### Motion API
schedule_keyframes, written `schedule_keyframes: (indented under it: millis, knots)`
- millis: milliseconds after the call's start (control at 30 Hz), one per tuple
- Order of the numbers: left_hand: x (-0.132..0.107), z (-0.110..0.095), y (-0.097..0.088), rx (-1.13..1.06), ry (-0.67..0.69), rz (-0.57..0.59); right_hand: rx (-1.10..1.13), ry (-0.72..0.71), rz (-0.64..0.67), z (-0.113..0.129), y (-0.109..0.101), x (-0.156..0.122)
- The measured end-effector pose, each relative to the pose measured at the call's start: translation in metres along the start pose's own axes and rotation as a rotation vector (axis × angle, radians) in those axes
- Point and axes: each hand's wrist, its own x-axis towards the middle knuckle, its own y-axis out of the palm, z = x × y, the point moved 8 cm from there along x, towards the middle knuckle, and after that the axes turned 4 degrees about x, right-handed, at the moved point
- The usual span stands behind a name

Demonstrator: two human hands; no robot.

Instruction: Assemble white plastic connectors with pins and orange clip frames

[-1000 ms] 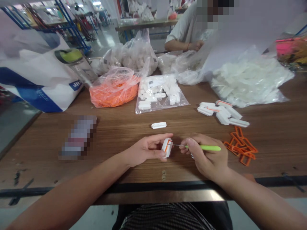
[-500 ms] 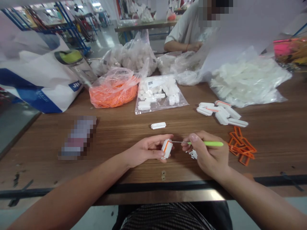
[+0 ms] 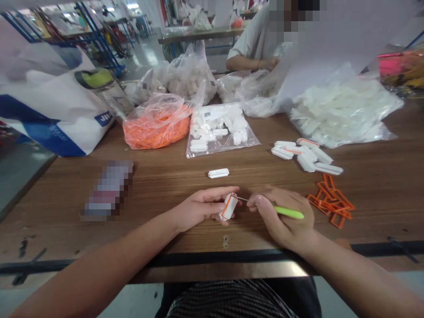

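Your left hand [image 3: 202,207] clamps a white clip [image 3: 228,206] wearing an orange ring [image 3: 226,207]; your right hand [image 3: 285,216] grips a green pick [image 3: 288,213], tip at it. A small pile of clips [image 3: 306,155] sits far right, with loose rings [image 3: 331,203] near it and bags [image 3: 341,110] full.

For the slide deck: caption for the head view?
Left hand holds white-orange part; right hand points green-handled pick at it.

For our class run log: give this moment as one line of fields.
left hand: holds case | right hand: holds pick, tip at case | nearby: orange frames on table
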Motion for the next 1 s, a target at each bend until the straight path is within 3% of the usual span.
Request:
schedule_keyframes:
  millis: [233, 1000]
  knots:
    - [0.003, -0.001, -0.002, -0.051, 0.049, -0.023, 0.093, 0.12, -0.051, -0.012, -0.004, -0.007]
    - [0.002, -0.001, -0.008, -0.099, 0.046, -0.112, 0.081, 0.027, 0.065, 0.001, 0.006, -0.008]
